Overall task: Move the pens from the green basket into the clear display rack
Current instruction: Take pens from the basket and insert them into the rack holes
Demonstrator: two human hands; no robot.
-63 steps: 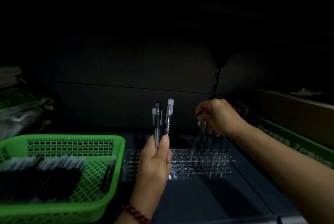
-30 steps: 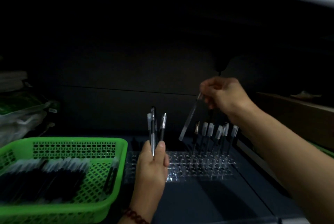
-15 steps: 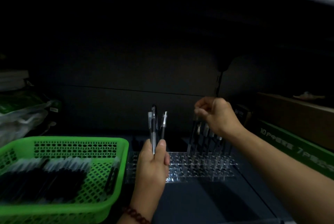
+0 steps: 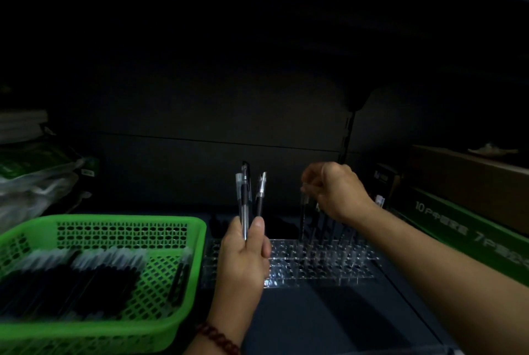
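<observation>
A green basket [image 4: 189, 228] at the lower left holds several black pens [image 4: 86, 274] lying flat. Right of it lies the clear display rack [image 4: 289, 271] with a row of holes; several pens [image 4: 323, 228] stand upright in its far right part. My left hand [image 4: 243, 257] is above the rack's left end, shut on three upright pens [image 4: 246, 200]. My right hand [image 4: 335, 191] hovers over the standing pens, fingers pinched at the top of the leftmost one [image 4: 302, 217], which stands in the rack.
A green cardboard box [image 4: 458, 228] and a brown box [image 4: 469, 177] sit at the right, close to the rack. Plastic bags [image 4: 34, 183] lie at the far left. A dark shelf wall stands behind, and a shelf edge runs overhead.
My right hand took one pen from my left hand's bundle, swung it right and lowered it into the rack beside the standing pens. My left hand stayed nearly still.
</observation>
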